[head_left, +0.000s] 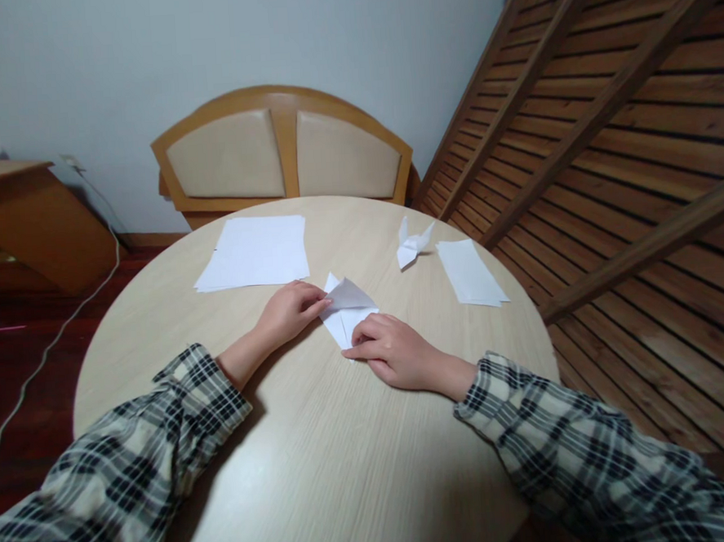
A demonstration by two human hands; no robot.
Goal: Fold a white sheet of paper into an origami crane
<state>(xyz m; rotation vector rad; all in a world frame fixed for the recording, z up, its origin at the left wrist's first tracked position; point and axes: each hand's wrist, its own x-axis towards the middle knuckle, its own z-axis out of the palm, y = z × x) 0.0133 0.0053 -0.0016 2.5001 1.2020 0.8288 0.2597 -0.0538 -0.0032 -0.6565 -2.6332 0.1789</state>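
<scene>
A partly folded white paper (347,309) lies in the middle of the round pale wooden table (300,455). My left hand (289,311) pinches the paper's raised flap at its left edge with curled fingers. My right hand (395,352) presses down on the paper's near right corner, fingers bent together. Both arms wear plaid sleeves and rest on the tabletop.
A stack of white sheets (254,251) lies at the far left of the table. A finished folded paper figure (412,245) stands at the far right beside a smaller pile of paper (471,272). A wooden chair (284,153) stands behind; a slatted wooden frame (604,125) leans at right.
</scene>
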